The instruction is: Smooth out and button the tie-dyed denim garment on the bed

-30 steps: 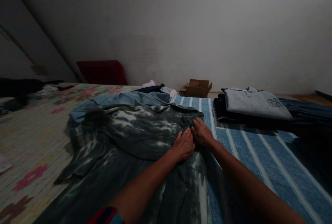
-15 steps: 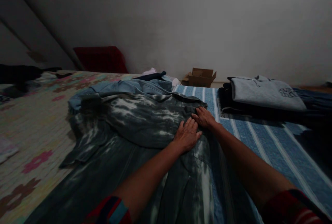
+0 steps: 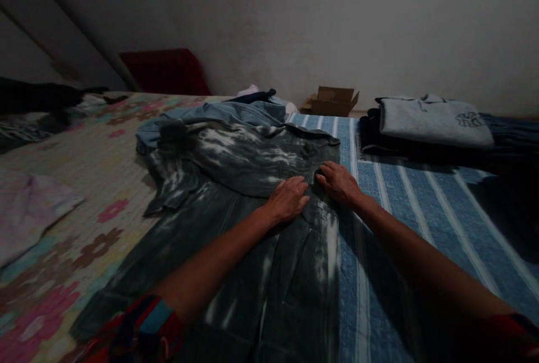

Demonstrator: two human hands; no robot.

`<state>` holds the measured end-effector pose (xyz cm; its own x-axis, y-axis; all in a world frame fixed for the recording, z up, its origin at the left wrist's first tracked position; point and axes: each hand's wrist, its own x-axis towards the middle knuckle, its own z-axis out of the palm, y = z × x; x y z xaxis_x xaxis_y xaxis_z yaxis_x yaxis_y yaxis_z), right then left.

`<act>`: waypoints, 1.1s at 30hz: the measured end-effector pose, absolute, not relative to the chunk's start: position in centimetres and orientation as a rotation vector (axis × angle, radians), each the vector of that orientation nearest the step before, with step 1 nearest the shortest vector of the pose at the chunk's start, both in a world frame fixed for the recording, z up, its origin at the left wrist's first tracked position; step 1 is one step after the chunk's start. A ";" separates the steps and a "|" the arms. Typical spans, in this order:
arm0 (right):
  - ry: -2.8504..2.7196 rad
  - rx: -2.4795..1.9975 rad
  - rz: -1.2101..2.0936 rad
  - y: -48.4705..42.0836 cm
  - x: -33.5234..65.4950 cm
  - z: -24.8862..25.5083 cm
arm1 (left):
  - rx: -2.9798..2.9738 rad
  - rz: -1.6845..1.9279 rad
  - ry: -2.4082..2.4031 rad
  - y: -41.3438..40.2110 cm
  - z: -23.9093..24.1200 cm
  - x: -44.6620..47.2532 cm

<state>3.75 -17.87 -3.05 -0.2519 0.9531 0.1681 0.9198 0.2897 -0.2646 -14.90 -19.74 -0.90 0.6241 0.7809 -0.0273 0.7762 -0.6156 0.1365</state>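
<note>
A dark grey jacket (image 3: 236, 155) with white tie-dye streaks lies spread across the bed, one sleeve folded out at the left. My left hand (image 3: 288, 199) rests on its front, the fingers bent together on the cloth. Close beside it on the right, my right hand (image 3: 338, 183) has its fingers curled on the jacket near its right edge. The fingertips of both hands press into the fabric and are partly hidden. Beyond the jacket's top lies a light blue denim garment (image 3: 202, 113), partly covered by it.
A folded grey hoodie (image 3: 433, 122) tops dark clothes at the right, on a blue striped sheet (image 3: 379, 228). A cardboard box (image 3: 334, 102) stands by the wall. A pale pink cloth (image 3: 33, 206) lies on the flowered cover (image 3: 113, 211). A red object (image 3: 164, 71) stands behind.
Both hands have moved slightly down the jacket, towards me. My left hand's fingers, flatter and more spread before, are now bent. The camera view has tilted down and shifted.
</note>
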 end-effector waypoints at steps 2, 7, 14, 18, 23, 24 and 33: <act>-2.305 -1.631 0.158 -20.3 3.3 -2.8 | 2.666 0.084 1.313 -21.9 -0.6 -16.4; -2.416 -1.354 0.173 -28.5 0.7 -2.5 | 2.613 0.191 1.198 -28.0 -0.7 -19.0; -2.413 -1.298 0.240 -35.3 -1.6 -4.0 | 2.511 0.259 1.162 -34.2 -0.7 -20.9; -2.412 -1.366 0.205 -35.7 -2.1 -4.6 | 2.429 0.466 1.232 -36.3 -0.5 -21.7; -2.376 -1.370 0.165 -36.2 -2.6 -4.7 | 2.179 0.648 1.462 -38.9 -0.1 -22.3; -2.356 -1.347 0.167 -36.4 -2.6 -4.7 | 2.121 0.641 1.509 -39.3 0.0 -22.5; -2.209 -0.879 0.245 -42.1 -1.2 -3.1 | 1.940 0.325 1.661 -41.0 1.6 -22.8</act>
